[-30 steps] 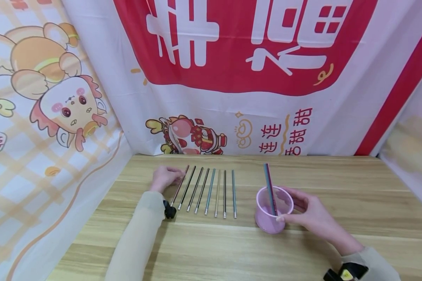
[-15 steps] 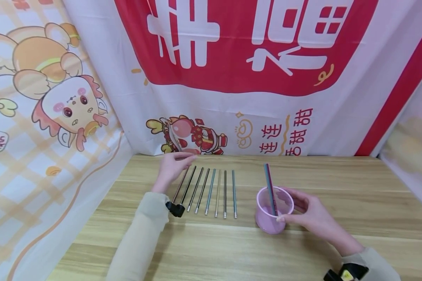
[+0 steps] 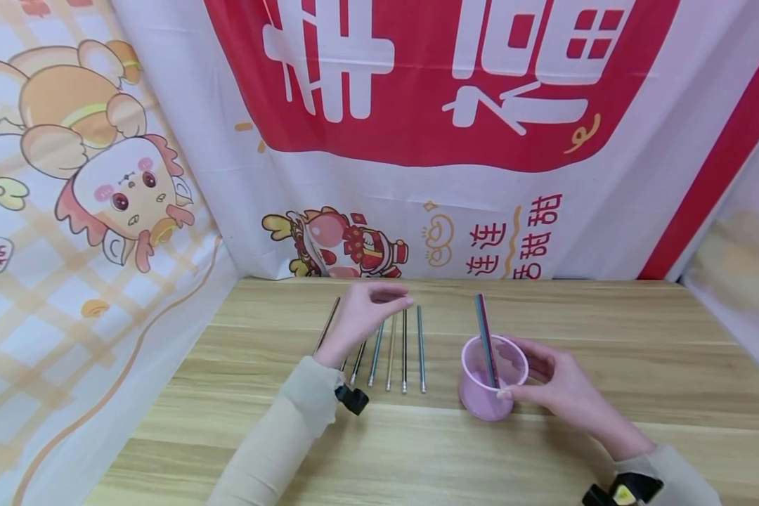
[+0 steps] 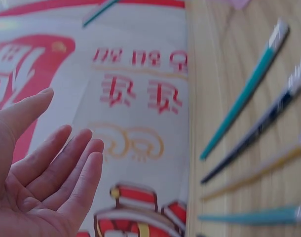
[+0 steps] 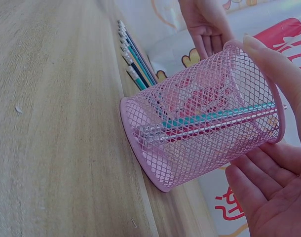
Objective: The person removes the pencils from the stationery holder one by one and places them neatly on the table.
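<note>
My left hand (image 3: 365, 313) hovers over the row of pencils, covering some of them. In the left wrist view its fingers (image 4: 56, 168) are spread loosely, with nothing between them. Several pencils lie side by side with their eraser ends toward me, among them a blue one (image 3: 421, 348) at the right end and a natural-wood one (image 3: 391, 351). My right hand (image 3: 563, 386) grips a pink mesh pencil cup (image 3: 481, 405), thumb at the rim and fingers round the far side. Two pencils lean inside it, one teal (image 5: 209, 116) and one dark red (image 3: 488, 337).
The wooden table (image 3: 379, 450) ends at a white and red printed cloth (image 3: 417, 151) hanging behind it. Another printed cloth (image 3: 44, 295) rises along the left side. A black wrist camera (image 3: 352, 399) sits on the left sleeve.
My left hand has lifted away from the leftmost pencil and swept right, over the middle of the row. The right hand and the cup have stayed in place.
</note>
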The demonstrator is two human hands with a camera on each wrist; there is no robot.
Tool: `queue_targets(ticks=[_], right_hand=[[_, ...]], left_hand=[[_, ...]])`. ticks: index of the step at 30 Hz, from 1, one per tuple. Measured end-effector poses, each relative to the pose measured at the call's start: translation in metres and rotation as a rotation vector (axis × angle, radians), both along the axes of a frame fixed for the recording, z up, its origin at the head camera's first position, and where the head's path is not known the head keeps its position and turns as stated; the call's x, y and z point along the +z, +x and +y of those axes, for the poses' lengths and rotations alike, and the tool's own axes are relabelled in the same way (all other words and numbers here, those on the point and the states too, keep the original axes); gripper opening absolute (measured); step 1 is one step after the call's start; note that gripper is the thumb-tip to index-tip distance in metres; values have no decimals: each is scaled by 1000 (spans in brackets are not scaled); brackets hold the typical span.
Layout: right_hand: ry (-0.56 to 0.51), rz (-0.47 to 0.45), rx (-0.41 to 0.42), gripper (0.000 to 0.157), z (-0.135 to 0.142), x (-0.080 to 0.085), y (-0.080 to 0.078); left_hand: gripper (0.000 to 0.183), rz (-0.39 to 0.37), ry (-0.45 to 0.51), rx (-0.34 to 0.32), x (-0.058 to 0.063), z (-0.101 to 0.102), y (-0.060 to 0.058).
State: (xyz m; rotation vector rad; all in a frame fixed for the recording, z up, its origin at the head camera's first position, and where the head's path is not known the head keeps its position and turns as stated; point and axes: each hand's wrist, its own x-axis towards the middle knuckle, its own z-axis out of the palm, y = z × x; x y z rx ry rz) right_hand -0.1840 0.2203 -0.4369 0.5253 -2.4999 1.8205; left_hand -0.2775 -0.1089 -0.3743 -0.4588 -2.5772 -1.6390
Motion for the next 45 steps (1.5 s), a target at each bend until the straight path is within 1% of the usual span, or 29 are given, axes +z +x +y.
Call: queue_targets(ticks=[2, 6, 9, 15, 22, 25, 31, 39, 45], right_hand=[[0, 7, -1, 76, 0, 0, 0], [-3, 8, -2, 76, 1, 0, -1], [-3, -1, 0, 76, 1, 0, -1], [0, -7, 5, 78, 1, 0, -1], [-7, -18, 15, 79, 1, 1, -2], [-5, -20, 14, 79, 1, 1, -2], [-5, -13, 13, 78, 1, 1, -1], [-1, -20, 12, 77, 1, 2, 0], [-1, -23, 19, 76, 2, 2, 1]], left_hand=[[31, 7, -1, -32, -1, 9, 3], [36, -8, 24, -97, -1, 26, 11], [38, -9, 36, -133, -2, 37, 15], [30, -30, 57, -164, -8, 53, 21], [32, -23, 77, -198, -13, 67, 26], [34, -20, 79, -201, -16, 74, 28], [34, -53, 92, -188, -24, 88, 32], [31, -61, 160, -166, -38, 102, 28], [27, -45, 143, -153, -44, 105, 29]])
